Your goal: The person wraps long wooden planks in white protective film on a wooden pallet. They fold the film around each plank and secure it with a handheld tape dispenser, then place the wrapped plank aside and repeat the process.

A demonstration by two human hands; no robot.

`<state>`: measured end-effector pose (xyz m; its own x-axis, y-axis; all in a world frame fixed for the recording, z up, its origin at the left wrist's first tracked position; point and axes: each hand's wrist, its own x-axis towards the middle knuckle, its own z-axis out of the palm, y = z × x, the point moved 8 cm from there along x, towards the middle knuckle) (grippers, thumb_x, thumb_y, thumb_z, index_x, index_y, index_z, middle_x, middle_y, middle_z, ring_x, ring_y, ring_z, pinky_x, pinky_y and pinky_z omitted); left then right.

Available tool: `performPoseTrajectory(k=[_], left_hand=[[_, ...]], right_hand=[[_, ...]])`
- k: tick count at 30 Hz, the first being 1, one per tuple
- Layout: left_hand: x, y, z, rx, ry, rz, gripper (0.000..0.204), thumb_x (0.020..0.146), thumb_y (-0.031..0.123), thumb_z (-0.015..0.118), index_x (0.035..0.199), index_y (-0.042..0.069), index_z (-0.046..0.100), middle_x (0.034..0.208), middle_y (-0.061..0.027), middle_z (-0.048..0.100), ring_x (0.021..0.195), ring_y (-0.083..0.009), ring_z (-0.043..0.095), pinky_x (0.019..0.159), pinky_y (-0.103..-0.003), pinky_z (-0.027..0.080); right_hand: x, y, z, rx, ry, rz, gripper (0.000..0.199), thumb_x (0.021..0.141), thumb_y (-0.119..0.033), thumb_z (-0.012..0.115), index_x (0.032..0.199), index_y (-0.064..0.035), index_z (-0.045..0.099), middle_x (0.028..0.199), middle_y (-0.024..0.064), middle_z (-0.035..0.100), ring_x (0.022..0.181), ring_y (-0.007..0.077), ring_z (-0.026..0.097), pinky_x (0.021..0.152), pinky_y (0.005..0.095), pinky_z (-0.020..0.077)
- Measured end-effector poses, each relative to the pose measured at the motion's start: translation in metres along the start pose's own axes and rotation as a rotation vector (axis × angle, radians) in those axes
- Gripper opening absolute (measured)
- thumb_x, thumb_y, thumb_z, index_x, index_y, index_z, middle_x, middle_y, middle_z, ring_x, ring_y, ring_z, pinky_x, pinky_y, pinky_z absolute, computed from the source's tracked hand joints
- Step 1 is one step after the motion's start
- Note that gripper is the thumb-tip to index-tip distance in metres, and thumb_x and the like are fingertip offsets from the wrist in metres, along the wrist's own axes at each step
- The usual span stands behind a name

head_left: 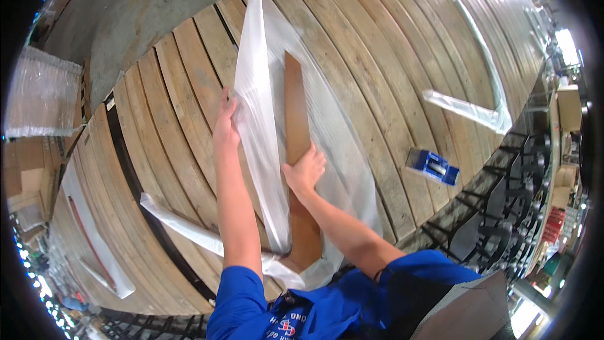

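A long brown strip-like board [296, 110], with a short angled leg at its near end, lies on a thin white foam sheet [352, 170]. My right hand [306, 170] grips the board around its middle, thumb across its left edge and fingers over the right. To the left, my left hand [228, 116] has its fingers on the outer edge of the raised, folded part of the sheet, which stands beside the board. The left fingertips are partly covered by the sheet. Both forearms reach forward over the slatted wooden table [189, 82].
A blue tape dispenser [434, 167] sits to the right, near an L-shaped piece wrapped in white [497, 116]. Another white-wrapped strip [182, 223] lies left of my arms. Farther left is a reddish strip [94, 239] on white foam. A film-wrapped stack [44, 91] stands beyond the table.
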<state>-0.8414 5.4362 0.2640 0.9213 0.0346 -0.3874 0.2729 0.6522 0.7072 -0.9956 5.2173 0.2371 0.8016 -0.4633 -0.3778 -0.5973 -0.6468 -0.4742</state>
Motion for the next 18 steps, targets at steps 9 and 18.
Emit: performPoseTrajectory(k=[9, 18], left_hand=[[-0.010, 0.086, -0.074, 0.079, 0.351, 0.285, 0.060, 0.097, 0.010, 0.061, 0.152, 0.002, 0.038, 0.154, -0.0145, 0.041, 0.139, -0.0270, 0.044, 0.115, -0.040, 0.037], [-0.048, 0.103, -0.162, 0.245, 0.362, 0.368, 0.075, 0.098, 0.034, 0.062, 0.157, 0.002, 0.027, 0.162, -0.0174, 0.029, 0.150, -0.0297, 0.029, 0.121, -0.044, 0.024]], right_hand=[[-0.012, 0.024, -0.015, 0.013, -0.028, 0.041, 0.096, 0.063, -0.021, 0.081, 0.145, -0.0045, 0.034, 0.126, 0.0187, 0.044, 0.124, 0.0381, 0.040, 0.109, 0.0489, 0.0330], [-0.028, 0.037, -0.025, -0.037, -0.009, 0.058, 0.106, 0.059, -0.030, 0.085, 0.147, -0.0054, 0.031, 0.137, 0.0171, 0.042, 0.133, 0.0358, 0.037, 0.114, 0.0479, 0.0289]])
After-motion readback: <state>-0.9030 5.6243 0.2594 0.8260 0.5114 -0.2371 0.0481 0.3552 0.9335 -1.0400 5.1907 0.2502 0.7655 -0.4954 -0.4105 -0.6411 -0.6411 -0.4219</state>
